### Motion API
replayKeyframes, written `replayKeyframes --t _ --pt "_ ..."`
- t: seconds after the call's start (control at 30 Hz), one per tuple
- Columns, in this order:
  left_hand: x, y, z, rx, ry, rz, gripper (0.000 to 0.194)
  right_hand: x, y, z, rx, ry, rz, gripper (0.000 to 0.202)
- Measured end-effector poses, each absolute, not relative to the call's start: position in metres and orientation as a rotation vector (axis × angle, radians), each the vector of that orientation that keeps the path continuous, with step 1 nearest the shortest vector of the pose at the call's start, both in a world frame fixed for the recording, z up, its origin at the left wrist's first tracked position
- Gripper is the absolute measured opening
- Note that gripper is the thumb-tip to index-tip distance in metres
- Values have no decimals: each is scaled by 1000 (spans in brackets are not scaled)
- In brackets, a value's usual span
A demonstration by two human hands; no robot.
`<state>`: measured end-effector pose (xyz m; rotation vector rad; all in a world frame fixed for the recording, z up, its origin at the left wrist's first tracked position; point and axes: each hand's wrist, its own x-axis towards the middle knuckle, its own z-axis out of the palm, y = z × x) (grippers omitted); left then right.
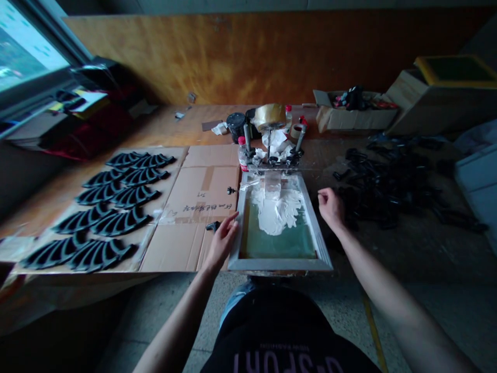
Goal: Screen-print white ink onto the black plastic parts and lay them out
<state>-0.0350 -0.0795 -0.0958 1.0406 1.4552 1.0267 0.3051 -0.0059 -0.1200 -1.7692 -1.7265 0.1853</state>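
Note:
A metal-framed printing screen [325, 259] lies flat in front of me, with a green mesh [277, 246] and thick white paste [274, 215] spread over its upper middle. My left hand [222, 239] is at the frame's left side, fingers stretched toward the rim; whether they touch it I cannot tell. Close by that hand, a small black part [212, 226] rests on cardboard. Off the frame's right side, my right hand [331, 208] has its fingers curled in; what they hold, if anything, is hidden. A clamp stand [274, 167] sits at the screen's far end.
Fan-shaped rows of black parts [120, 223] cover the cardboard [174, 243] at left. A heap of black parts [388, 191] lies at right. Behind the clamp are a tape roll [269, 116], a black tub [235, 127] and a red-capped bottle [243, 155]. An open carton [357, 120] stands farther back.

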Motion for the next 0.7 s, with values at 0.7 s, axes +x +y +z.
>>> replayKeyframes --t 0.7 --pt "-42 -76 -166 1087 1539 850 68 228 -33 -109 -1118 -2586 219 17"
